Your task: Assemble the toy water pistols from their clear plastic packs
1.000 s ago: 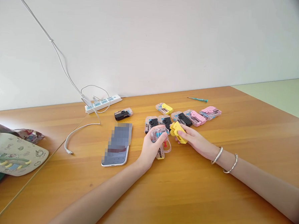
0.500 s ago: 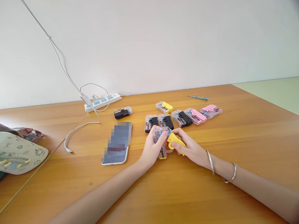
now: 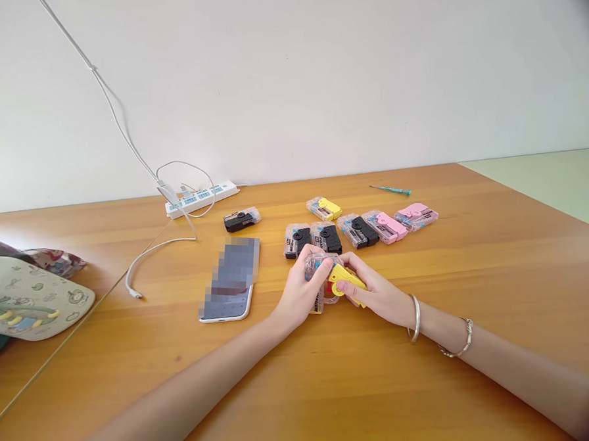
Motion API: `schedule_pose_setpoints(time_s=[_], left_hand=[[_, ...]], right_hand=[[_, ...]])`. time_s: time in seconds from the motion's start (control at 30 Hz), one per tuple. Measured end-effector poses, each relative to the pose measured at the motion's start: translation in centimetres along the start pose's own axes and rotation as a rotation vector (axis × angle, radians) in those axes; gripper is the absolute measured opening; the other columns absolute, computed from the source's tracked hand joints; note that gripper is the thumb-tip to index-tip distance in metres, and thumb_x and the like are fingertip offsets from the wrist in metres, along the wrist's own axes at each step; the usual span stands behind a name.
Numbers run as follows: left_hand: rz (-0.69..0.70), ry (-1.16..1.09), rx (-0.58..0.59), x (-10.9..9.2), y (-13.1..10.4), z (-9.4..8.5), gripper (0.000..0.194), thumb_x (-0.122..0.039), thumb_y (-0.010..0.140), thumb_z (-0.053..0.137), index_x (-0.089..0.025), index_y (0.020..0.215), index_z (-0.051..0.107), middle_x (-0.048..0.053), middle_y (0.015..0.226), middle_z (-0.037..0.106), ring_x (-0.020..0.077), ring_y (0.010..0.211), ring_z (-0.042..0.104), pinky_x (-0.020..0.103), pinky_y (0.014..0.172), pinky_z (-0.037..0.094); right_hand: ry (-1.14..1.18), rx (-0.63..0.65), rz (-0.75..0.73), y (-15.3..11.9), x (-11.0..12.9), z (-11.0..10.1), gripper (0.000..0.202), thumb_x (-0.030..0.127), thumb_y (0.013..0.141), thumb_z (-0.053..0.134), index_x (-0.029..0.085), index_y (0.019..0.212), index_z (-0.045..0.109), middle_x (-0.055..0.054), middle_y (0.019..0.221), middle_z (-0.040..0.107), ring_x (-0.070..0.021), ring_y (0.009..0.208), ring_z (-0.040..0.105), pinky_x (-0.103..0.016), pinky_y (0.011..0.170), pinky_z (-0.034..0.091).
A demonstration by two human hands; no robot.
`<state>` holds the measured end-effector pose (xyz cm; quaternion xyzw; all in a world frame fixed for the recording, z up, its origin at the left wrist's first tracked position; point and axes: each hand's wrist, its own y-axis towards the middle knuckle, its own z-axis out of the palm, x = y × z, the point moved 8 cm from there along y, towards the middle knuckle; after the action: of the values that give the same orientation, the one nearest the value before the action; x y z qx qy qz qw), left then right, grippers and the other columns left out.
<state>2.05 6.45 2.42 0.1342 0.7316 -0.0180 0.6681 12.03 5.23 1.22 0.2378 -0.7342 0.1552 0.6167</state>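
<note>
My left hand (image 3: 299,288) is closed around the clear end of a folding toy water gun (image 3: 342,274), thumb on top. Closed on its yellow end is my right hand (image 3: 380,296), the thumb pressed against the yellow side. A clear loop and a bit of red show between the hands. Below my left fingers a clear, yellow-edged piece with black lettering (image 3: 316,304) juts out; whether it belongs to the same toy, I cannot tell. Just beyond my hands lie two black-and-clear water guns (image 3: 301,237).
Farther back are a yellow water gun (image 3: 329,209), a black one (image 3: 360,232) and two pink ones (image 3: 391,227). Another black one (image 3: 242,220) lies left, near a phone (image 3: 231,303). A power strip (image 3: 207,199), white cable (image 3: 132,271), screwdriver (image 3: 395,190) and patterned bottle (image 3: 38,299) surround them.
The clear end of the held water gun has tilted slightly in my left hand. Both hands keep their hold, and the other things stay where they were.
</note>
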Motion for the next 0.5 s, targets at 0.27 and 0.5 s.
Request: schedule_pose_setpoints(time_s=[0.27, 0.5], left_hand=[[-0.036, 0.02, 0.032, 0.65, -0.13, 0.21, 0.025, -0.045, 0.085, 0.046, -0.021, 0.085, 0.041, -0.004, 0.069, 0.045, 0.0075, 0.055, 0.044, 0.016, 0.05, 0.041], [-0.057, -0.002, 0.05, 0.82, -0.13, 0.37, 0.026, -0.047, 0.086, 0.044, -0.021, 0.084, 0.041, -0.005, 0.066, 0.044, 0.007, 0.052, 0.042, 0.016, 0.049, 0.04]], right_hand=[[0.021, 0.048, 0.026, 0.2, -0.6, 0.0, 0.032, 0.048, 0.085, 0.048, 0.022, 0.102, 0.041, 0.004, 0.076, 0.041, -0.0076, 0.055, 0.038, -0.021, 0.048, 0.036], [-0.015, 0.053, 0.029, 0.09, -0.49, 0.01, 0.032, 0.049, 0.086, 0.047, 0.022, 0.102, 0.04, 0.004, 0.078, 0.041, -0.0069, 0.055, 0.038, -0.021, 0.048, 0.036]])
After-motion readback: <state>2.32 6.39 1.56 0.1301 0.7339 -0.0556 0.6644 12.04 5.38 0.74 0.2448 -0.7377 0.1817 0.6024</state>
